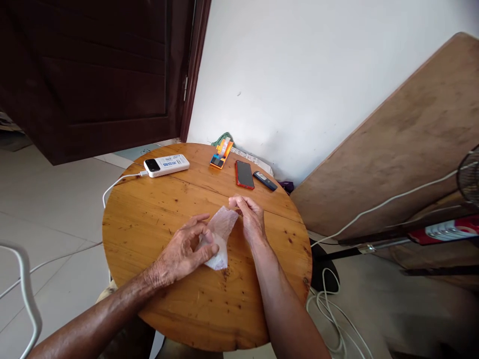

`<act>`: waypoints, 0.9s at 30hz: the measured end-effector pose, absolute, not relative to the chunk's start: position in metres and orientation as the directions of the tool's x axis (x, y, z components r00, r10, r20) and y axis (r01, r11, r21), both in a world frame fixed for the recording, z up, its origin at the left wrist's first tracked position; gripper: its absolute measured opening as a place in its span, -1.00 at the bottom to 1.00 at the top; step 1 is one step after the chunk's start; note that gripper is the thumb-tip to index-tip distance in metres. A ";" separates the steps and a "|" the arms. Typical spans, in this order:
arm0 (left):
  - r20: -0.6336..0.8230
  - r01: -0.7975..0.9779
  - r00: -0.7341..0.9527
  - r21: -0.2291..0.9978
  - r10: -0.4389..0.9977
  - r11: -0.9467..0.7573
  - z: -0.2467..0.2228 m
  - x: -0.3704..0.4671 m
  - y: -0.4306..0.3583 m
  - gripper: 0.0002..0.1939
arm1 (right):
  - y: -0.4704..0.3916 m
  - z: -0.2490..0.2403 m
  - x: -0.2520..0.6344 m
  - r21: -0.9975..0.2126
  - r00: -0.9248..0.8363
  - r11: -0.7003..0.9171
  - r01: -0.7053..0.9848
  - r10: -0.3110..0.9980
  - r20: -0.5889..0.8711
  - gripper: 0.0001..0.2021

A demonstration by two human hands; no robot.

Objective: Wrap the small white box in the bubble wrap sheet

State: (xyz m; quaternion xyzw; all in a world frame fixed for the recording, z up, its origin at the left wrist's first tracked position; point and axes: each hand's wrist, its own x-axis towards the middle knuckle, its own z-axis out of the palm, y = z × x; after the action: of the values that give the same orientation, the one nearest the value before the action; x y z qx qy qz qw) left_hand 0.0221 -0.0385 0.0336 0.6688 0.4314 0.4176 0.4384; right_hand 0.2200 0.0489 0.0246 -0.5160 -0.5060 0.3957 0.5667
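Plainly, what matters most is the gap between the hands, because the thin, translucent bag [224, 223] fills it. It lies over the table [149, 219], just beside the left hand's [185, 249] fingers and reaching up to the right hand's [251, 218] fingertips. Its long axis runs away from the person and leans a little to the right, so the near, whiter end falls to the left hand and the far end to the right. The left thumb rests across that near end, the other fingers loosely curved; whether they grip it from beneath cannot be told. The right hand's bent fingers touch the far right corner, thumb and forefinger close together, though a firm pinch cannot be confirmed. Beyond the right hand, well apart from it, lies the phone [245, 174].
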 end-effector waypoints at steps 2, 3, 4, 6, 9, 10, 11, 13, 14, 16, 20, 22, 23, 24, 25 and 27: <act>0.171 0.158 0.278 0.963 0.945 -0.220 0.033 0.021 -0.037 -0.80 | 0.050 0.023 0.220 -0.985 0.173 0.163 0.061 0.970 0.171 -0.68; 0.154 0.144 0.273 0.970 0.950 -0.198 0.032 0.021 -0.037 -0.82 | 0.050 0.023 0.221 -0.985 0.162 0.162 0.062 0.972 0.170 -0.66; 0.133 0.139 0.266 0.975 0.955 -0.175 0.030 0.022 -0.037 -0.85 | 0.050 0.023 0.222 -0.987 0.142 0.147 0.065 0.978 0.155 -0.64; 0.103 0.154 0.259 0.977 0.960 -0.146 0.024 0.023 -0.036 -0.84 | 0.047 0.025 0.227 -0.997 0.072 0.051 0.065 0.996 0.055 -0.58; 0.117 0.207 0.276 0.962 0.954 -0.178 0.018 0.025 -0.035 -0.72 | 0.040 0.032 0.240 -0.984 -0.056 -0.167 0.059 0.984 -0.170 -0.41; 0.126 0.221 0.283 0.956 0.951 -0.192 0.017 0.025 -0.035 -0.72 | 0.037 0.035 0.244 -0.975 -0.078 -0.209 0.070 0.974 -0.214 -0.38; 0.128 0.229 0.286 0.953 0.950 -0.198 0.017 0.025 -0.035 -0.72 | 0.035 0.037 0.248 -0.970 -0.089 -0.223 0.095 0.969 -0.232 -0.37; 0.118 0.235 0.285 0.954 0.951 -0.188 0.018 0.024 -0.034 -0.74 | 0.032 0.040 0.250 -0.966 -0.108 -0.197 0.167 0.970 -0.217 -0.36; 0.106 0.238 0.286 0.955 0.952 -0.178 0.018 0.024 -0.034 -0.74 | 0.031 0.040 0.250 -0.965 -0.120 -0.167 0.200 0.974 -0.193 -0.35; 0.091 0.249 0.299 0.954 0.950 -0.169 0.018 0.023 -0.033 -0.77 | 0.030 0.039 0.245 -0.968 -0.135 -0.083 0.235 0.984 -0.117 -0.36; 0.112 0.265 0.346 0.941 0.932 -0.211 0.015 0.023 -0.032 -0.73 | 0.033 0.031 0.233 -0.972 -0.062 0.071 0.223 0.996 0.059 -0.43; 0.120 0.278 0.351 0.934 0.929 -0.226 0.014 0.023 -0.030 -0.70 | 0.034 0.027 0.229 -0.972 -0.018 0.101 0.211 0.995 0.099 -0.43; 0.110 0.289 0.350 0.932 0.930 -0.219 0.014 0.024 -0.028 -0.68 | 0.035 0.026 0.228 -0.973 0.001 0.107 0.204 0.994 0.109 -0.44; 0.089 0.301 0.351 0.932 0.932 -0.202 0.016 0.024 -0.026 -0.65 | 0.036 0.024 0.227 -0.974 0.015 0.111 0.199 0.993 0.116 -0.45; 0.059 0.312 0.352 0.933 0.934 -0.176 0.018 0.025 -0.023 -0.62 | 0.036 0.023 0.226 -0.974 0.023 0.114 0.197 0.992 0.121 -0.46; -0.006 0.344 0.355 0.931 0.935 -0.124 0.025 0.026 -0.015 -0.58 | 0.038 0.021 0.226 -0.972 0.030 0.122 0.201 0.991 0.131 -0.48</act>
State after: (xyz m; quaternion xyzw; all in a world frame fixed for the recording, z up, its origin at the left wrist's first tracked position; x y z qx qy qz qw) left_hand 0.0264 -0.0153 0.0253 0.6791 0.4708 0.3177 0.4651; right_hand 0.2257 0.0378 0.0210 -0.5254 -0.5675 0.4037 0.4889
